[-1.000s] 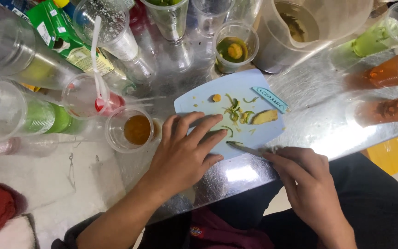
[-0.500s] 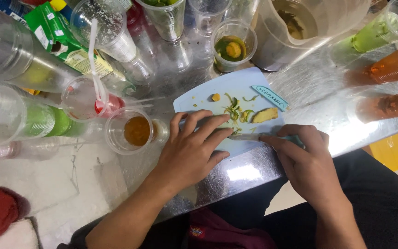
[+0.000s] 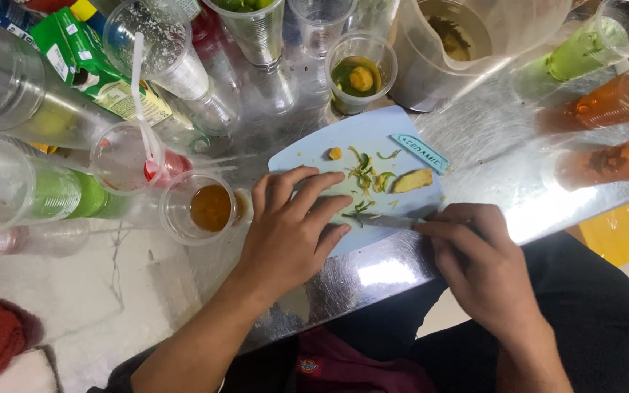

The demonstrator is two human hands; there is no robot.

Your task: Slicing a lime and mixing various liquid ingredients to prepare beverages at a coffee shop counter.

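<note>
Left hand [image 3: 289, 233]: laid flat, fingers spread on the cutting board [image 3: 402, 124].
Right hand [image 3: 475, 262]: closed around a knife [image 3: 384, 220].
Beyond fingertips: green peel scraps [image 3: 364, 175]; green carton [image 3: 92, 62] far left.

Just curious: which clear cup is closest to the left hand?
The cup of amber liquid, just beside the left hand; the other cups stand farther back.

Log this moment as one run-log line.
left hand flat on cutting board | right hand holds knife | green peel scraps on board
</note>
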